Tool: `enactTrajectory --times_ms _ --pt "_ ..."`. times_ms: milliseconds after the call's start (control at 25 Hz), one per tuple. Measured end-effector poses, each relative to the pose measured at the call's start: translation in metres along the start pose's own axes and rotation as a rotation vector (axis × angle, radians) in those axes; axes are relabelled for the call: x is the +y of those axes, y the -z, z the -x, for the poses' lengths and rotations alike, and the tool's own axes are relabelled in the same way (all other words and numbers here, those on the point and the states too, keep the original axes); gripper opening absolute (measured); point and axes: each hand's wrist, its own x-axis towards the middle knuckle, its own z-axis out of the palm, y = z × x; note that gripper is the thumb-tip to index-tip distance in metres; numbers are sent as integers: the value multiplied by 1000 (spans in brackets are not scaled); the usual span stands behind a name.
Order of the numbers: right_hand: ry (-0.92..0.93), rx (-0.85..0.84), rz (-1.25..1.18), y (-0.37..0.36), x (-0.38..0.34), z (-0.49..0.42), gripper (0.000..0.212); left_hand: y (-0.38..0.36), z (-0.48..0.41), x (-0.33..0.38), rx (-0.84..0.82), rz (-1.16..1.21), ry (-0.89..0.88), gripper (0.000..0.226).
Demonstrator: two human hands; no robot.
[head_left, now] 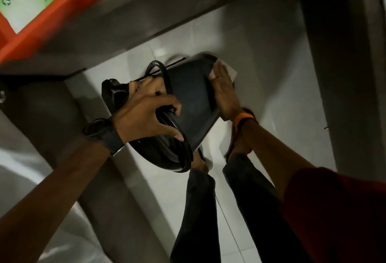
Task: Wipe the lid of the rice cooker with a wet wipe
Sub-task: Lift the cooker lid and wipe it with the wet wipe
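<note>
Here the rice cooker lid (pixel 192 99) is held in the air above the tiled floor (pixel 271 74), tilted on edge. The left hand (pixel 146 114) is clamped on its rim; the right hand (pixel 224 89) lies flat, pressing the wet wipe (pixel 230 72) against its far side. A hard push could twist the lid loose. Blur hides most of the wipe.
</note>
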Motion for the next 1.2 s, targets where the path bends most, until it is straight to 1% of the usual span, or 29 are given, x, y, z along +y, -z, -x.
enactTrajectory --times_ms 40,80,160,200,240,280,320,400,440,480,520,640,680,720,760,840,880,920,960,1000,1080,1120,1160,1200 --pt "-44 12 1 -2 2 -4 53 -1 2 -3 9 4 -6 62" --pt "19 -15 36 -7 -1 6 53 0 1 -4 19 13 -10 64" --pt "363 -157 114 -29 -9 49 52 3 -1 -5 30 40 -19 67" --pt "493 -241 110 -34 -9 62 51 4 -2 -7 34 48 -29 67" --pt "542 -281 103 -33 -9 57 49 5 -3 -10 35 49 -42 67" --pt "491 -246 102 -28 -12 39 47 4 -3 -13 32 49 -52 65" --pt "359 -182 116 -21 -15 12 47 4 -3 -17 25 45 -59 62" --pt "33 -73 181 3 -19 -42 49 2 1 -23 7 21 -76 58" --pt "-50 -67 224 11 -18 -56 50 1 2 -24 1 5 -93 57" --pt "-57 -82 260 12 -18 -54 51 1 1 -23 -1 -4 -111 56" --pt "-4 -120 284 6 -15 -41 52 1 0 -22 4 -5 -118 56" --pt "406 -322 163 -26 -7 33 53 -1 0 -18 2 -22 -150 52" --pt "474 -398 128 -30 -4 40 51 -3 1 -17 -2 -42 -165 51" --pt "489 -402 118 -28 -5 31 49 -5 3 -17 -6 -58 -178 51" --pt "427 -354 147 -23 -10 11 48 -6 4 -17 -7 -68 -186 51" --pt "128 -192 255 -8 -17 -43 51 -10 7 -16 -11 -91 -202 52" --pt "-5 -141 296 1 -18 -65 54 -11 8 -15 -23 -102 -212 53" --pt "-84 -123 320 7 -22 -74 56 -12 8 -13 -37 -104 -219 53" --pt "-83 -120 305 7 -26 -70 56 -11 6 -11 -42 -88 -211 54" --pt "-37 -134 210 3 -26 -56 53 -8 4 -10 -33 -48 -180 55" --pt "61 -219 -83 -7 -21 3 46 -3 -2 -8 -6 93 -86 55" --pt "110 -268 -186 -13 -17 41 42 -2 -5 -7 -2 180 -43 55" --pt "152 -307 -223 -18 -12 75 40 -3 -8 -5 -4 254 -12 55" --pt "199 -296 -229 -20 -4 95 38 -5 -10 -3 -6 301 9 55"
